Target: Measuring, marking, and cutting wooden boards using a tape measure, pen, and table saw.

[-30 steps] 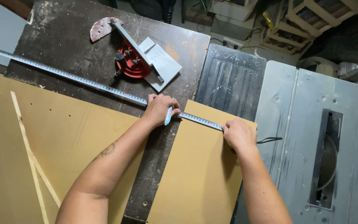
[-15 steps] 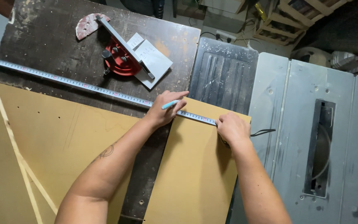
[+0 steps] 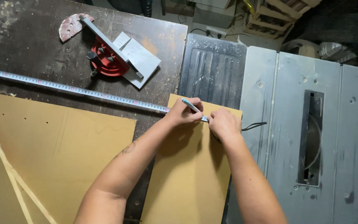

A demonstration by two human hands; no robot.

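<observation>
My left hand grips a light blue pen and rests on a narrow tan board, with the pen tip by a long steel ruler. The ruler runs from the far left across the dark workbench to the board's upper end. My right hand presses down on the ruler's right end on the board, fingers curled, right beside my left hand.
A large tan sheet with thin wooden strips lies at lower left. A red and grey mitre gauge sits on the workbench above the ruler. A grey table saw with its blade slot stands at right. Wooden crates stand at the top.
Both hands have slid right along the ruler and come close together. The pen has moved from pointing off the board's left edge to over the board beside my right hand.
</observation>
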